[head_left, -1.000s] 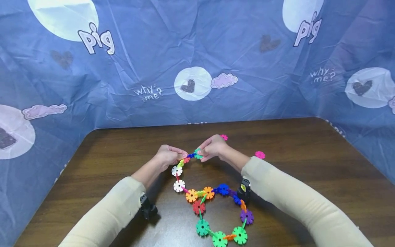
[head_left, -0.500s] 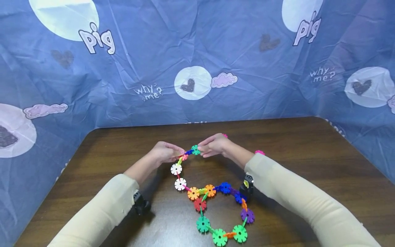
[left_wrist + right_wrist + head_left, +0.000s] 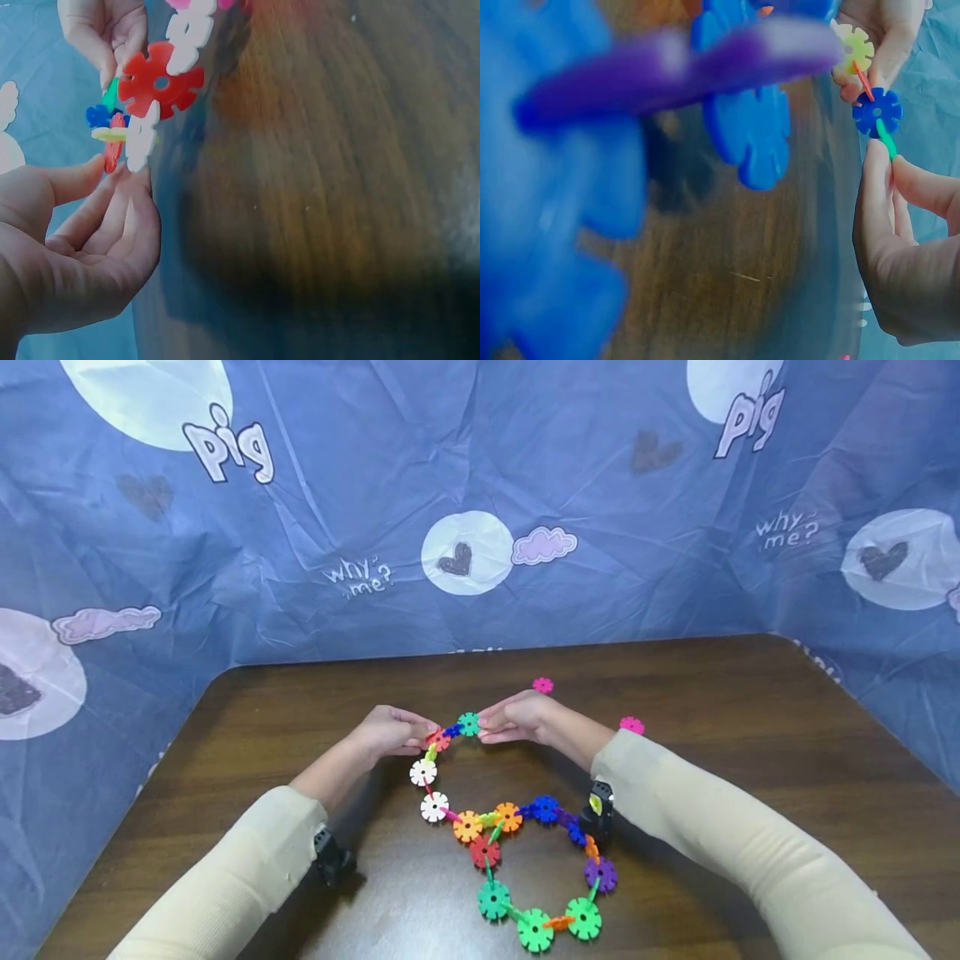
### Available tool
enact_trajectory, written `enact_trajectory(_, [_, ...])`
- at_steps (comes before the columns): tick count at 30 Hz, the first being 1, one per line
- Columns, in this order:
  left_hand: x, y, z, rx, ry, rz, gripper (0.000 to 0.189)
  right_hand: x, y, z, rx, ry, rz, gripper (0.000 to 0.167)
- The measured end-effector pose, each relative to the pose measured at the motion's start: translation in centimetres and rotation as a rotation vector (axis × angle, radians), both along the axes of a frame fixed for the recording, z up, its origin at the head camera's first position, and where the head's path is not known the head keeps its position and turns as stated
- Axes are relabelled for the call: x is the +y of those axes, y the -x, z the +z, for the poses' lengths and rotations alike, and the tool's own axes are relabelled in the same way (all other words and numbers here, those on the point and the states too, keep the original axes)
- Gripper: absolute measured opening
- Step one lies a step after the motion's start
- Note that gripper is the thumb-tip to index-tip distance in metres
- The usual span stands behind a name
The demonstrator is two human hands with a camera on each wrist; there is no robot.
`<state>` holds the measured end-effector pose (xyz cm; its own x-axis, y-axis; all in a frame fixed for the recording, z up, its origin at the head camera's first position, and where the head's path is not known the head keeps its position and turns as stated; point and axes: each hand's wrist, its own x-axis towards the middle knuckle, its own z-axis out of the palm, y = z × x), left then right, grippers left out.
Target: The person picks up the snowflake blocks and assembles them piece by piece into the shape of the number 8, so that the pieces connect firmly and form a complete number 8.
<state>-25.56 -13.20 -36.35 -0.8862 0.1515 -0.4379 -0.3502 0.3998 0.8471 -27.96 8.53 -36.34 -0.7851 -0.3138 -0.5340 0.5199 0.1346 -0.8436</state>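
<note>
In the head view a chain of notched plastic snowflake discs runs over the table. Its far end is held up between both hands. My left hand (image 3: 390,731) pinches the coral-red disc (image 3: 438,741) between thumb and fingers. A dark blue disc (image 3: 877,112) links that one to the green disc (image 3: 468,724), whose edge my right hand (image 3: 521,717) pinches. From the left hand the chain hangs down through a yellow disc (image 3: 431,753) and white discs (image 3: 423,772) to an orange disc (image 3: 468,826). There it joins a closed ring with a purple disc (image 3: 601,875) and bright green discs (image 3: 535,930).
Two loose pink discs lie beyond the right arm, a farther pink disc (image 3: 543,685) and a nearer pink disc (image 3: 632,725). The brown wooden table (image 3: 712,693) ends at a blue printed cloth (image 3: 480,460) behind. Chain parts loom close to the right wrist camera.
My left hand has shifted a little left, and the raised chain end has gone with it. The right-hand fingers have slid back toward the green disc's right edge, showing more of it.
</note>
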Motion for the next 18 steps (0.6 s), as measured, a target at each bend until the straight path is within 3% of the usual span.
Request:
enact_trajectory(12, [1.8, 1.3, 1.6, 0.093, 0.096, -0.045, 0.032, -0.1, 0.0, 0.3, 0.013, 0.014, 0.016, 0.038])
enact_trajectory(18, [3.1, 1.4, 1.8, 0.134, 0.122, -0.059, 0.028, -0.3, 0.1, 0.5, 0.021, 0.024, 0.016, 0.038])
